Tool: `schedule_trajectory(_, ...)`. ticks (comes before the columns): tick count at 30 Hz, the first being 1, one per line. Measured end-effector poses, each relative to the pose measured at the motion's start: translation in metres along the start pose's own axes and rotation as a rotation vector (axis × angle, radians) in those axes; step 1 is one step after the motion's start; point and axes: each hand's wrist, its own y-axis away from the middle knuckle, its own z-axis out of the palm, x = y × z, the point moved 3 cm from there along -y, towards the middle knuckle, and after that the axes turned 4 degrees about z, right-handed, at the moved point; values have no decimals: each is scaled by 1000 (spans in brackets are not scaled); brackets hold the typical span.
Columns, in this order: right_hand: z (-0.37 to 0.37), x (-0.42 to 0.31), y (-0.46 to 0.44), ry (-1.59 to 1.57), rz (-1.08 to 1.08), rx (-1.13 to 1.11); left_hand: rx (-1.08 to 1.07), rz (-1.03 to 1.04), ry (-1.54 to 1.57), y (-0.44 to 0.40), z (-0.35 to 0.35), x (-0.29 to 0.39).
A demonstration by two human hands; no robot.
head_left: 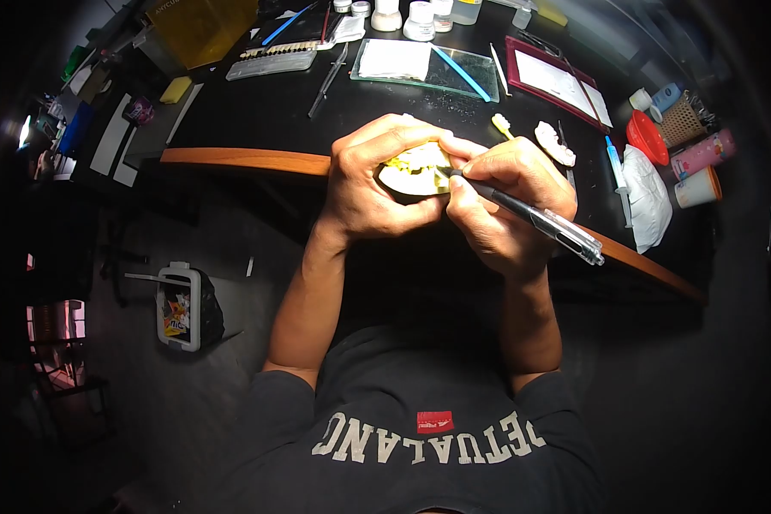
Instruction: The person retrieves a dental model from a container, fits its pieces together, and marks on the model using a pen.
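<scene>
Fingers closed, left hand [351,184] gripped a model [409,182], right hand [516,184] a pen [531,214] at its three o'clock, work seemingly underway, remainder unclear.

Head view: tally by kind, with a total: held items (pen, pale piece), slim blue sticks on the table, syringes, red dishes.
Pen, in the right hand: 1
Pale piece, in the left hand: 1
Slim blue sticks: 2
Syringe: 1
Red dish: 1
Total: 6
</scene>
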Motion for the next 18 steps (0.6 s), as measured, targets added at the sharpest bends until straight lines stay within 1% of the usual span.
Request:
schedule_trajectory(4, 0, 4, 1, -45, -8, 11, 2, -6, 26, -1, 1, 2)
schedule_trajectory(10, -1, -1, -1, 48, 2, -18, -7, -2, -11, -2, 0, 2)
schedule_trajectory(13, -1, -4, -2, 34, -40, -70, -1, 5, -7, -2, 0, 2)
schedule_trajectory(18, -1, -1, 0, -16, 0, -11, 4, -39, -1, 1, 0, 1)
